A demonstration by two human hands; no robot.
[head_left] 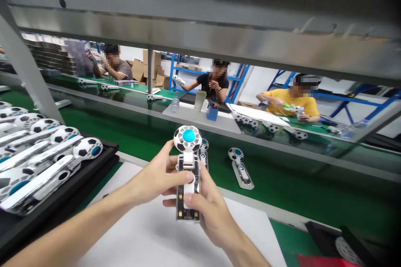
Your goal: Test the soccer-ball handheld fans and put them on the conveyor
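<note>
A football-patterned device [189,135] with a round blue centre on its head and a dark circuit-board body is held upright over a white sheet [134,233]. My left hand [159,173] grips its left side, thumb on the white strip of the body. My right hand [209,206] wraps round the lower right side, its thumb pressing the same strip. Behind it, partly hidden, is a similar device [203,150] on the green belt. Another one [240,169] lies on the belt to the right.
At the left, a black tray [94,175] holds several football-patterned devices. A metal beam [200,29] crosses above. Across the green belt [297,187], three people sit at a far bench with devices, a bottle [175,104] and a blue box [212,112]. Red material [326,260] lies lower right.
</note>
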